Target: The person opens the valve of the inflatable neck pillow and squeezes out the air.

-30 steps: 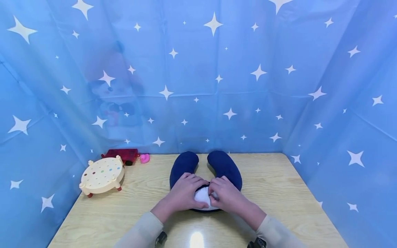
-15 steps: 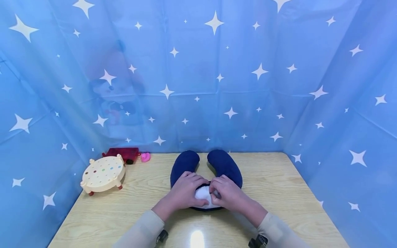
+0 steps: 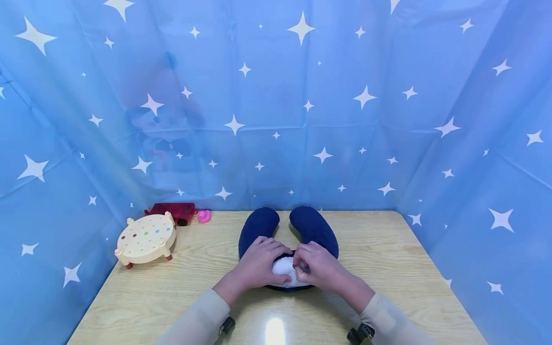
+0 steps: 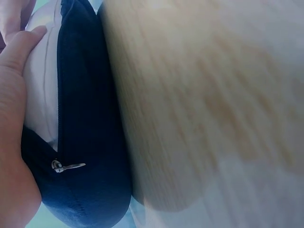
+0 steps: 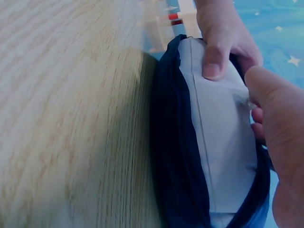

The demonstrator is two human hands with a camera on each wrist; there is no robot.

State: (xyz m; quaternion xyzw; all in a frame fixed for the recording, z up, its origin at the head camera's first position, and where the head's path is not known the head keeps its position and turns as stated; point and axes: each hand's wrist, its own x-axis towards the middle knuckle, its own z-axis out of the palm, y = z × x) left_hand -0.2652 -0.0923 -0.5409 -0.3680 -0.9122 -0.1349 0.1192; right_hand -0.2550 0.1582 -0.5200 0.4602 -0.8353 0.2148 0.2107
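Observation:
A navy U-shaped neck pillow [image 3: 312,230] lies on the table with its two ends pointing away from me. Its cover is unzipped along the near curve, baring a white inner pillow [image 3: 282,267]. My left hand [image 3: 258,263] holds the left part of the curve, thumb on the white fabric and fingers over the far side. At the far edge of the opening, my right hand [image 3: 321,268] pinches the white fabric, which rises in a crease toward the fingertips in the right wrist view. A metal zipper pull [image 4: 58,166] hangs at one end of the opening in the left wrist view.
At the back left of the wooden table [image 3: 379,258] stands a cream round stool-like toy [image 3: 146,238] with short red-tipped legs. Behind it are a red toy cart [image 3: 177,211] and a pink duck [image 3: 204,216]. A blue star-patterned curtain [image 3: 276,105] closes off the back and sides.
The head view has tilted slightly, so everything sits a little higher and further right in it. Both hands keep nearly the same place on the pillow.

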